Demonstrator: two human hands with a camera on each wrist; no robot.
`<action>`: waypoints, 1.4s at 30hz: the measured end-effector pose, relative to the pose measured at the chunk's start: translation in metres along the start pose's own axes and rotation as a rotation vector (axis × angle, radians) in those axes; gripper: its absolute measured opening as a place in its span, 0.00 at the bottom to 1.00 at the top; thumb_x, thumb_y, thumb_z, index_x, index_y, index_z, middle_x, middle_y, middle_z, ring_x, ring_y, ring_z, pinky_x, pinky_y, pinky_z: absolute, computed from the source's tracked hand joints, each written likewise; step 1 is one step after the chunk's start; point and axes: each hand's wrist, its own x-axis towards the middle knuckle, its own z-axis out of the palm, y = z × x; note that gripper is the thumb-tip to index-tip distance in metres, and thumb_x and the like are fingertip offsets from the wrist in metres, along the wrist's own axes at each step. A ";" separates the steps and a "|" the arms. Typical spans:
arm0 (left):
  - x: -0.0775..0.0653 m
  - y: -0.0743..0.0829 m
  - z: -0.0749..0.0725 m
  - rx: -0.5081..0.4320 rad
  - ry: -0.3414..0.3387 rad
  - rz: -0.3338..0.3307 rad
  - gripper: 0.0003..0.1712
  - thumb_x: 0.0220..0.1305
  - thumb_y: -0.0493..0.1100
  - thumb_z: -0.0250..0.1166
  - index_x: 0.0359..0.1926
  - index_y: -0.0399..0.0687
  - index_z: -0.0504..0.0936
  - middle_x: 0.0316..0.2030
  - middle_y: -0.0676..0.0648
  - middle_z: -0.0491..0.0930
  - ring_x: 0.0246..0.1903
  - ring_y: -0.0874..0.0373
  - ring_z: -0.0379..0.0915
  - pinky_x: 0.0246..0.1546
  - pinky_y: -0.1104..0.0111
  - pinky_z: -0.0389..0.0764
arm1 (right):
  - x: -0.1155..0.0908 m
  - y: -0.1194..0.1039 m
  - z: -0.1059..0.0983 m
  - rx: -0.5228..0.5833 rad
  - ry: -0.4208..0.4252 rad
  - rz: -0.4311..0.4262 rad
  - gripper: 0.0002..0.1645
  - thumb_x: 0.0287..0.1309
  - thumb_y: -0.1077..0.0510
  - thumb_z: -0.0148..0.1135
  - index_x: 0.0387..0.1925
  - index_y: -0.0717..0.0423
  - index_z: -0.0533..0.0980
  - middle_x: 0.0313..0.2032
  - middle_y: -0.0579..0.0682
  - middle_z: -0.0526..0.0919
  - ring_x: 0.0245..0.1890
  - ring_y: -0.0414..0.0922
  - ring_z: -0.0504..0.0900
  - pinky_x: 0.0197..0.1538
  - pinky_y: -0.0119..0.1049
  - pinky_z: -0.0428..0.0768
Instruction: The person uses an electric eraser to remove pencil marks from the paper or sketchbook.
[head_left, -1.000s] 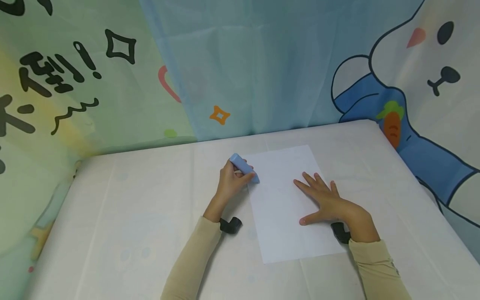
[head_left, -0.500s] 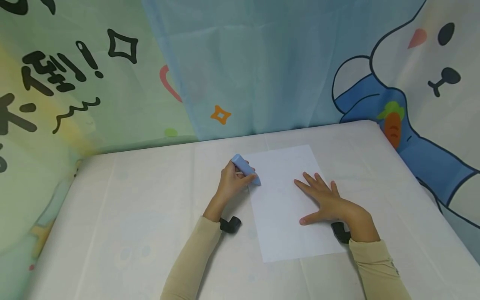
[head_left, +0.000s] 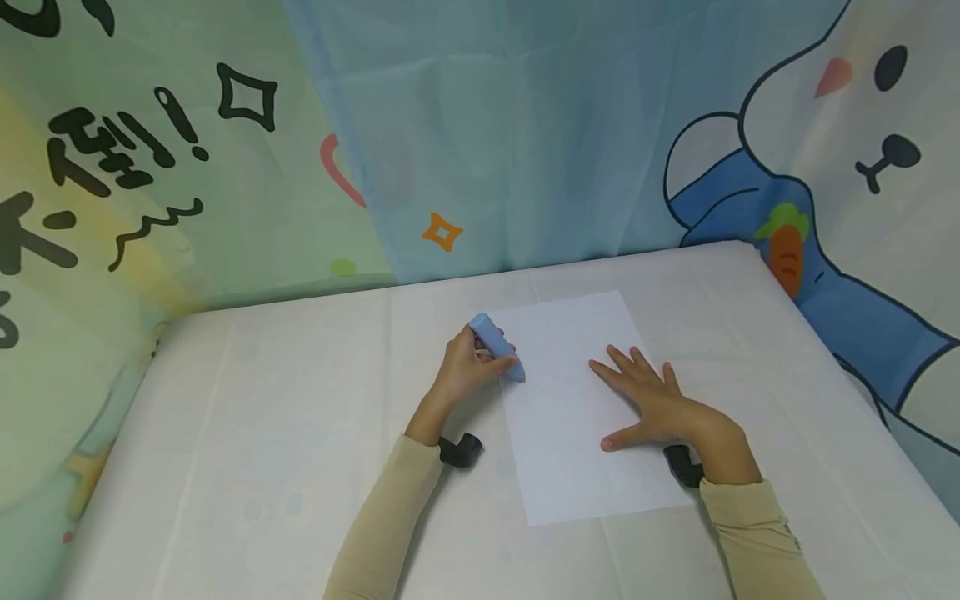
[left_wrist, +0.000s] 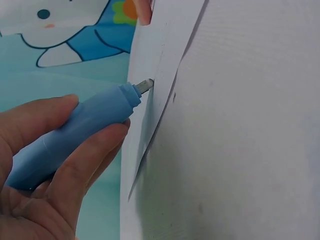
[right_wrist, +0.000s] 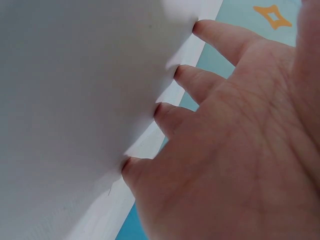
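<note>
My left hand (head_left: 461, 362) pinches a thick light-blue marker (head_left: 496, 343) between thumb and fingers, its lower end over the left edge of a white paper sheet (head_left: 555, 467). The left wrist view shows the marker (left_wrist: 85, 127) uncapped, with a stepped collar and a narrow grey tip right at the paper (left_wrist: 167, 45). On the right half of the sheet my right hand (head_left: 648, 404) rests with its fingers spread. In the right wrist view this hand (right_wrist: 215, 135) has its fingertips pressed against the white surface.
A white cloth covers the table (head_left: 300, 400) around the sheet. A printed curtain (head_left: 525, 150) hangs along the table's back edge and sides. Black camera mounts sit at the left wrist (head_left: 461, 451) and the right wrist (head_left: 682, 465).
The left hand and the marker have slid slightly down and to the right along the paper's left edge. The right hand and the sheet have stayed in place.
</note>
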 end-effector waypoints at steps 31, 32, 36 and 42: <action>0.000 0.001 0.001 0.027 0.005 0.005 0.23 0.57 0.29 0.69 0.51 0.30 0.71 0.45 0.31 0.83 0.44 0.41 0.83 0.40 0.66 0.87 | 0.001 0.003 0.002 0.014 0.012 0.003 0.68 0.38 0.40 0.79 0.74 0.57 0.52 0.75 0.67 0.38 0.73 0.67 0.28 0.66 0.70 0.19; 0.000 0.001 0.001 0.025 -0.001 0.003 0.23 0.57 0.29 0.69 0.51 0.29 0.70 0.46 0.31 0.82 0.44 0.41 0.83 0.40 0.65 0.87 | 0.001 0.003 0.002 0.014 0.012 0.002 0.68 0.38 0.40 0.79 0.74 0.57 0.52 0.75 0.67 0.38 0.73 0.68 0.28 0.66 0.71 0.19; -0.001 0.002 0.001 0.020 -0.025 0.008 0.22 0.57 0.29 0.69 0.51 0.30 0.70 0.46 0.31 0.82 0.44 0.41 0.83 0.41 0.65 0.87 | 0.001 0.004 0.002 0.012 0.012 0.002 0.68 0.38 0.40 0.79 0.74 0.57 0.52 0.75 0.67 0.38 0.73 0.67 0.28 0.66 0.71 0.19; -0.003 0.007 0.000 0.039 -0.024 0.036 0.22 0.57 0.29 0.69 0.51 0.29 0.70 0.45 0.30 0.82 0.44 0.40 0.83 0.43 0.64 0.86 | 0.002 0.003 0.002 0.003 0.013 0.002 0.67 0.39 0.40 0.79 0.74 0.57 0.52 0.75 0.67 0.38 0.73 0.67 0.28 0.66 0.70 0.19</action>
